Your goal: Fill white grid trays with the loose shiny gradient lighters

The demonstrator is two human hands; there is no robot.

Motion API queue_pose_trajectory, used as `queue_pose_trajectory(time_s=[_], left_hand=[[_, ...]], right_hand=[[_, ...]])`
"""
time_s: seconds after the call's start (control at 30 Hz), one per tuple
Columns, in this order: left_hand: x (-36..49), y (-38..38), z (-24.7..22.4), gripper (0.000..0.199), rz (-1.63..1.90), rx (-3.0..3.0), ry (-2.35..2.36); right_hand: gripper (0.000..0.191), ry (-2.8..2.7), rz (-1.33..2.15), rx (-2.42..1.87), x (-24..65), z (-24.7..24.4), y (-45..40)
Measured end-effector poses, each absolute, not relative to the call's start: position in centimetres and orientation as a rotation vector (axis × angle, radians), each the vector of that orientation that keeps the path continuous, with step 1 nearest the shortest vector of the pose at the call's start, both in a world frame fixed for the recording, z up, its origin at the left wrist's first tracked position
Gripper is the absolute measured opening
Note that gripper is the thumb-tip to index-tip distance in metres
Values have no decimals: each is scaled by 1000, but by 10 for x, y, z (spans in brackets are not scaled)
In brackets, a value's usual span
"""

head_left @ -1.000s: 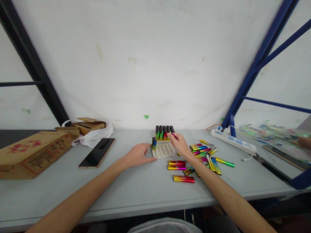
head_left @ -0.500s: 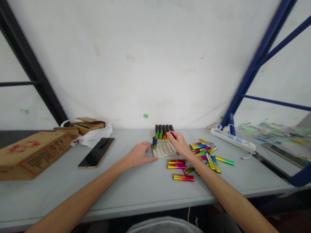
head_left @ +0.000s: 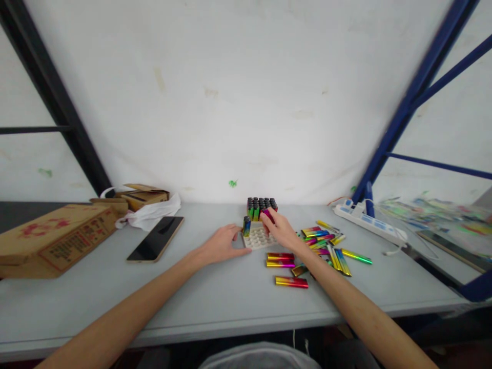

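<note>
A white tray (head_left: 255, 241) with rows of small pockets lies on the table, a blue-and-yellow lighter (head_left: 246, 226) upright at its far left corner. My left hand (head_left: 221, 245) rests at the tray's left side, thumb and fingers spread around the near corner; whether it presses on the tray I cannot tell. Above the tray's far right part, my right hand (head_left: 280, 229) pinches a magenta lighter (head_left: 268, 215), its lower end hidden by the fingers. Just behind, several black-topped lighters (head_left: 253, 211) stand upright in a tight block.
Loose shiny lighters (head_left: 291, 282) lie to the right and in front of the tray, partly under my right forearm. A phone (head_left: 156, 240), a white plastic bag (head_left: 154, 212) and cardboard boxes (head_left: 57, 236) are at left. A power strip (head_left: 369, 223) lies at right by the blue frame.
My right hand has shifted slightly left, bringing the magenta lighter more over the tray. My left hand keeps its place. The whole view has shifted a little.
</note>
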State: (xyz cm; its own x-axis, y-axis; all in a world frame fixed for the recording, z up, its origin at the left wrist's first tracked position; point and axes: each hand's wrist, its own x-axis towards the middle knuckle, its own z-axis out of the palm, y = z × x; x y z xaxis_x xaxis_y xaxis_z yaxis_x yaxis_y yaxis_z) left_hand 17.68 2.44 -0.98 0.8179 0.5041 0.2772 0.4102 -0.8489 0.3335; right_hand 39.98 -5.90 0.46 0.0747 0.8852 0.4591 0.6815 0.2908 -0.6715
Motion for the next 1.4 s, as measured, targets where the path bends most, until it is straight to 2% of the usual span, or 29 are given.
queue_pose_trajectory(time_s=[0.2,0.6,1.07,1.23,1.4], left_hand=[[177,24,-10,51,549,2730,722],[177,23,-8,53,489,2742,703],[177,27,-11,50,537,2740,691],[176,26,-9,50,509,2733,711],[177,28,-8,51,467,2740,725]], right_hand=[[51,-1937,39,-1451,390,7,-62],[28,-2091,84,-1520,387,-1,-58],[31,-2229,-171,-1716,368,8,-61],[35,-2216,-23,-1566,388,18,-65],[23,-2140,152,-1562,463,32,-80]])
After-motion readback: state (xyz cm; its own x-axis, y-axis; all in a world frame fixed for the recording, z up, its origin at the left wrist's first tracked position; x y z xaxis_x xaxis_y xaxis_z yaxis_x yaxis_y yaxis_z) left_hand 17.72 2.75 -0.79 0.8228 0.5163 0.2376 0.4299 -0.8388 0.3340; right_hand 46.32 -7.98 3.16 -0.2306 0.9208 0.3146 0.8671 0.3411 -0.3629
